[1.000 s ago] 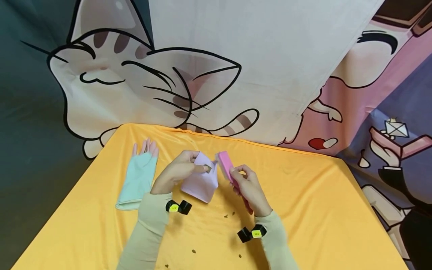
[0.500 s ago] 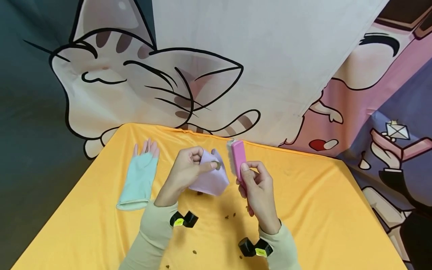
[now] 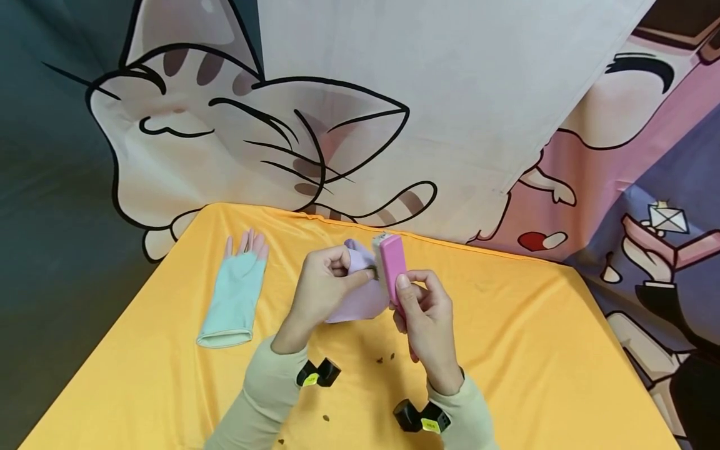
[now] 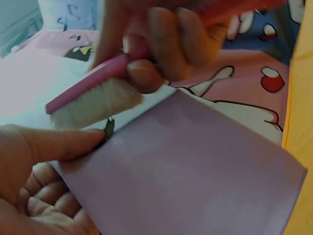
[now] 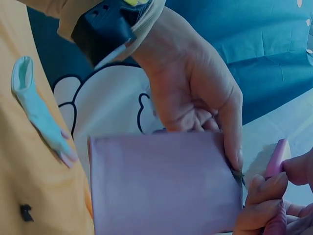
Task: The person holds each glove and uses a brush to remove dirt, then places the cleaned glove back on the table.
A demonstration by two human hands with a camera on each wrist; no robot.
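Observation:
My left hand (image 3: 320, 281) pinches a flat lavender sheet (image 3: 360, 304) above the table, thumb on its near face. In the left wrist view a small dark leaf-like bit (image 4: 109, 128) shows at the thumb tip, on the sheet's edge. My right hand (image 3: 432, 312) grips the handle of a pink brush (image 3: 393, 262), thumb along its back. Its pale bristles (image 4: 95, 104) face the sheet and come right up to my left thumb and the leaf-like bit. Part of the handle is hidden in my right hand.
A mint rubber glove (image 3: 233, 300) with pink fingertips lies on the yellow tablecloth (image 3: 506, 350) at left. Several small dark bits (image 3: 325, 418) are scattered on the cloth near me. Behind the table hangs a backdrop (image 3: 360, 144) with cartoon drawings.
The sheet has been lifted and shifted right with my left hand. The brush first rose and turned more upright, then came left until it overlaps the sheet's right edge.

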